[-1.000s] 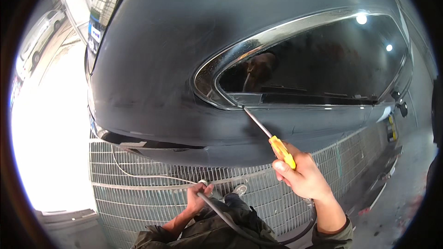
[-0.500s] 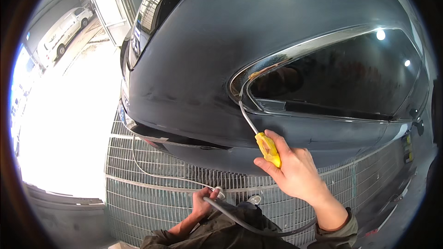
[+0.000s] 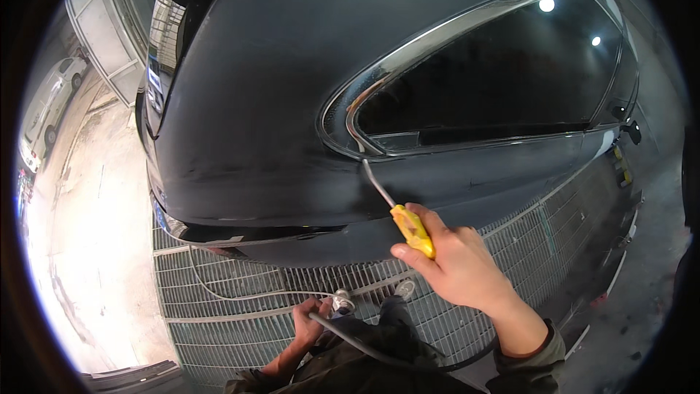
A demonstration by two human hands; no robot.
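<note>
My right hand (image 3: 467, 266) is closed around the yellow handle of an air blow gun (image 3: 413, 232). Its thin, bent metal nozzle points up and left, the tip at the lower rear corner of the side window's trim (image 3: 337, 120) on a dark, matte car (image 3: 270, 102). Low in the middle, my left hand (image 3: 309, 321) grips a grey hose (image 3: 364, 348), which runs right across my front and passes behind my right forearm. Where the hose ends is hidden. A thinner stretch of hose (image 3: 240, 297) trails left from my left hand over the grating.
Beneath me is a metal floor grating (image 3: 219, 335), my shoes (image 3: 405, 289) on it near the car's lower side. A panelled door (image 3: 109, 29) stands at the upper left, with a white van (image 3: 55, 106) beyond it. The car's side mirror (image 3: 633, 131) juts out at the right.
The view has shifted, so the car sits further left and higher. The nozzle tip has moved from within the trim's rear curve to its lower edge. Both grips are unchanged.
</note>
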